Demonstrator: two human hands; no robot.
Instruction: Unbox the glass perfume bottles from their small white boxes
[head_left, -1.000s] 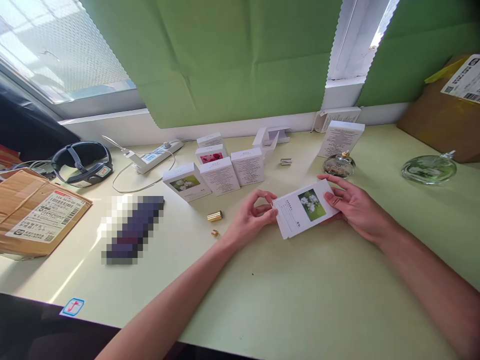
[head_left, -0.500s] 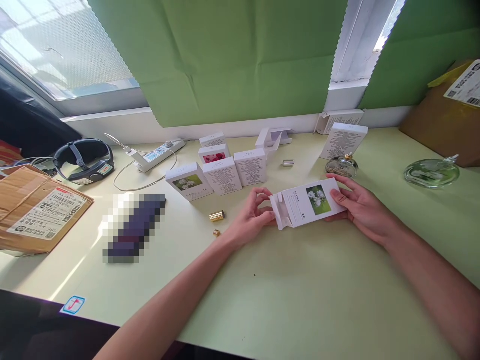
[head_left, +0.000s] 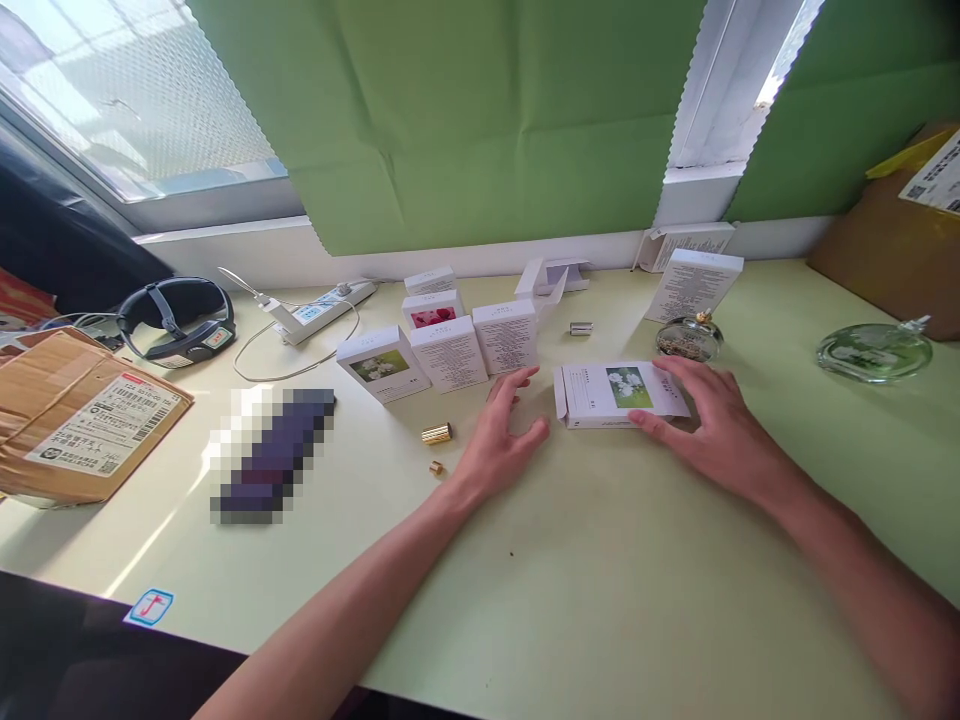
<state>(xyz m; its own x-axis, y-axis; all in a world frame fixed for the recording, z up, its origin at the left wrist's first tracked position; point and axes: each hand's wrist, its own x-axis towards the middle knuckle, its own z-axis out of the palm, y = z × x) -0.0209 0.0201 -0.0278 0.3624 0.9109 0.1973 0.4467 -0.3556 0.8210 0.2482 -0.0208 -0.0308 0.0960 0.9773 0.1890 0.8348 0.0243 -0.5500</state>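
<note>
White flower-print box (head_left: 619,392) lies flat, left flap open; both hands' fingers spread, right hand (head_left: 712,425) touching it

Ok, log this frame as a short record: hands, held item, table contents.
left hand: open, on the table, just left of the box, apart from it
right hand: flat, fingers resting on the box's right end
box: white, flower picture, lying flat
behind: five white cartons
near left hand: gold cap
right side: two glass bottles
</note>
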